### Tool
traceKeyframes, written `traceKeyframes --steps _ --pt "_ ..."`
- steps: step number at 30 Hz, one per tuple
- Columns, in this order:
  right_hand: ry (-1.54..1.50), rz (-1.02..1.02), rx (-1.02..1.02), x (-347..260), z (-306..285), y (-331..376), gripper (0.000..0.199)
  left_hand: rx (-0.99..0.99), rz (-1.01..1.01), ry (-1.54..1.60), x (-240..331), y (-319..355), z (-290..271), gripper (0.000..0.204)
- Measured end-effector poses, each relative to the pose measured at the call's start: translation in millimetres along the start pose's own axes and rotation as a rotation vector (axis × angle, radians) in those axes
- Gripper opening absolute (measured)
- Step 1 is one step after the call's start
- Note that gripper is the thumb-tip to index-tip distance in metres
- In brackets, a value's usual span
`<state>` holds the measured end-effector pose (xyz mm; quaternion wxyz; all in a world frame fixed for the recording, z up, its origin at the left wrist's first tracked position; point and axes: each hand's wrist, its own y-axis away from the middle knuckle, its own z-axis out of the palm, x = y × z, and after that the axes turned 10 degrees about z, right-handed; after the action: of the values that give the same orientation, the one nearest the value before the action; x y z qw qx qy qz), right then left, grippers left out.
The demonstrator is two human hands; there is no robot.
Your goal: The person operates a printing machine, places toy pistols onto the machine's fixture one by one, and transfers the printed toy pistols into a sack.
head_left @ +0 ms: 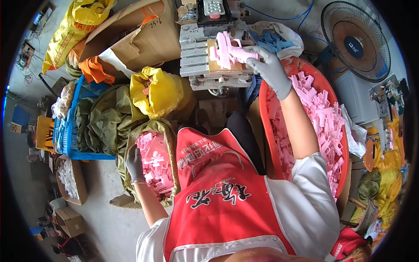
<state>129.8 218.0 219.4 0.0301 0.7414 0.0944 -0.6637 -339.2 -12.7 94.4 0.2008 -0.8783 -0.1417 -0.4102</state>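
Observation:
A pink plastic toy pistol (228, 51) lies on a tan block on the machine's bed (196, 56), at the top middle. My right hand (273, 72), in a grey glove, is closed on the end of its grip, thumb below and fingers above. At the lower left, my left hand (134, 165), also gloved in grey, rests at the side of an olive woven sack (173, 153). Its fingers look stretched out, partly hidden against the rim. Inside that sack are many pink toy pistol pieces (158, 172). No piece shows in the left hand.
To the right stands a red tub (267, 131) heaped with pink pistol pieces. Beyond it are a black fan (354, 46) and a white bag of blue pieces (273, 39). A yellow sack (159, 94), a blue crate (94, 155) and a cardboard box (152, 41) crowd the left.

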Motion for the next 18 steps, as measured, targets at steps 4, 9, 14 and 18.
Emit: traceKeyframes --steps 4,9,14,18 --pt "0.213 -0.023 -0.017 -11 7 0 0.031 -0.051 -0.057 0.17 -1 7 28 0.025" --pt "0.717 -0.463 -0.06 0 -15 -12 0.034 -0.238 0.284 0.058 45 -25 83 0.024" --pt "0.266 -0.127 0.011 19 -69 32 0.038 -0.343 0.298 0.21 70 -27 97 0.028" --pt "0.648 0.154 0.435 156 -116 74 0.039 -0.365 0.302 0.025 51 -21 94 0.025"
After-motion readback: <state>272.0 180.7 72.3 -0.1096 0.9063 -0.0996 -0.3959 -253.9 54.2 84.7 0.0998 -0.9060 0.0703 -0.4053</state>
